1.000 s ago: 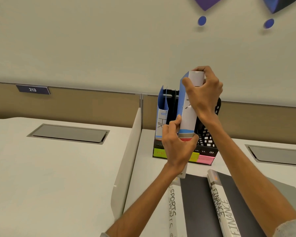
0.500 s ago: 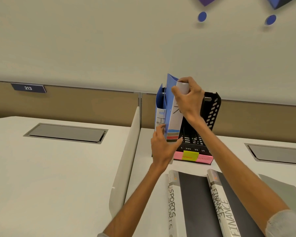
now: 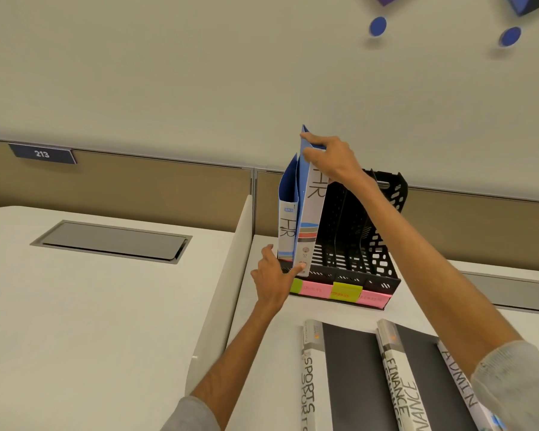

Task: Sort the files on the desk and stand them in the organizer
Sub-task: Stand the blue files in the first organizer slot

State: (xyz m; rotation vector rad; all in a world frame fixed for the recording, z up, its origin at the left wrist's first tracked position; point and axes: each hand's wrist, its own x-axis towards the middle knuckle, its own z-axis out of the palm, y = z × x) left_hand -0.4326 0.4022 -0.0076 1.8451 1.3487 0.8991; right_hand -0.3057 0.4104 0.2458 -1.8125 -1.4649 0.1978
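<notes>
A: A beige wall (image 3: 168, 73) is filling the background, a white desk (image 3: 91, 321) running under it, plate 213 (image 3: 41, 154) on the tan partition (image 3: 168, 194). Start at the hands.

B: The right hand (image 3: 330, 157) is clamping the top of the blue HR file (image 3: 312, 213), fingers curled over its edge. The left hand (image 3: 273, 279) is lying loose, thumb pressing the file's lower spine, forefinger straight.

A: And the file?

B: Standing near upright at the left end of the black organizer (image 3: 383, 244), just beside the first HR file (image 3: 286, 234). Half a second ago it was tilting above the slot; now its foot is sitting at the front lip.

A: Further out?

B: The SPORTS file (image 3: 308, 387), FINANCE file (image 3: 397, 384) and ADMIN file (image 3: 456, 374) are lying flat on the desk in front, all running off the bottom edge. Writing on the sticky labels (image 3: 344, 290) is too faint to read. Cannot tell whether both HR files are sharing one slot.
</notes>
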